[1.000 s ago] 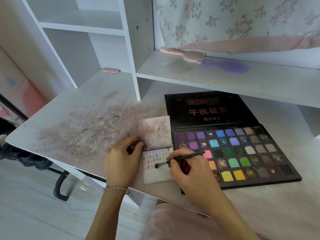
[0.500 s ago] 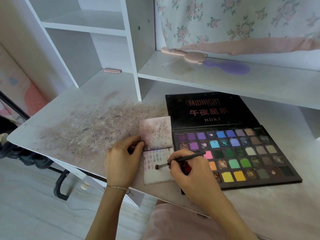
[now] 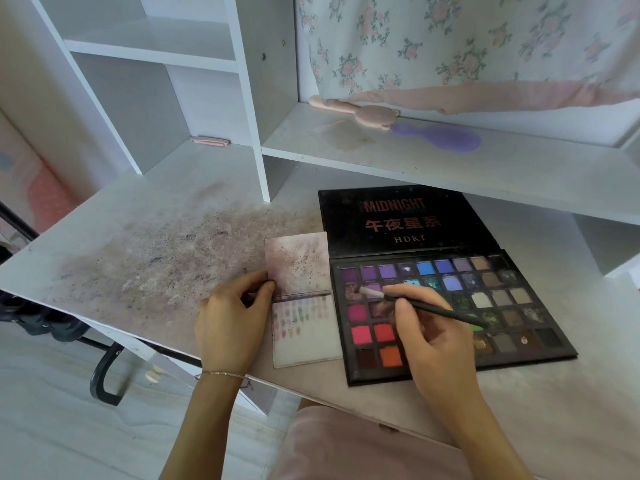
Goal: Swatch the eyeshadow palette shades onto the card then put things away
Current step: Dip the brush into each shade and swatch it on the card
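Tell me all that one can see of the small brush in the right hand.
The brush is thin, with a straight black handle and a small pale tip. The right hand pinches it near the front end, so the handle slants back to the right above the eyeshadow palette. Its tip lies over a purple pan in the second row; whether it touches the powder is unclear.

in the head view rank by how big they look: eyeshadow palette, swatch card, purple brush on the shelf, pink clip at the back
1. eyeshadow palette, open
2. swatch card
3. purple brush
4. pink clip
The brush and the clip lie farther from the camera, so they look smaller than they really are.
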`<action>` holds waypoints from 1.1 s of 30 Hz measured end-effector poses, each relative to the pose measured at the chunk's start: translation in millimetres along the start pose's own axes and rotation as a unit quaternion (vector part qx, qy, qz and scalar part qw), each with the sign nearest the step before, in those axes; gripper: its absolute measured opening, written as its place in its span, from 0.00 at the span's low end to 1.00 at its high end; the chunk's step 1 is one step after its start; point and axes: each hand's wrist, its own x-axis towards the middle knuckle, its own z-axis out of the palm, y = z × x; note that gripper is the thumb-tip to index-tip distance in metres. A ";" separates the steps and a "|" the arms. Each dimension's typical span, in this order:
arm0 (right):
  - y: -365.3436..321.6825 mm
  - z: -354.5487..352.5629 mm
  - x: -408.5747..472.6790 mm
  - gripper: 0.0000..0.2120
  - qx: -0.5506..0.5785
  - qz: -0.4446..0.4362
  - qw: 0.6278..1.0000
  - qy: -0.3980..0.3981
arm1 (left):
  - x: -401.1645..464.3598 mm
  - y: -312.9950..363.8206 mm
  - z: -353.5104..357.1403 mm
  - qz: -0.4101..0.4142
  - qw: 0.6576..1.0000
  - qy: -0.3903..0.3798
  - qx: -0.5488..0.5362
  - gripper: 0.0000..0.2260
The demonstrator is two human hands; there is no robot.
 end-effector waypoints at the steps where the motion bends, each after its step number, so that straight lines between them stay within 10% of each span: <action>1: 1.2 -7.7 -0.5 0.13 -0.008 0.000 1.000 0.007 | -0.2 1.2 1.2 -0.004 1.000 0.002 -0.002 0.07; 33: 20.7 -82.3 -19.1 0.15 -0.141 0.040 0.988 0.051 | -1.2 0.9 8.9 -0.007 1.000 0.010 0.014 0.08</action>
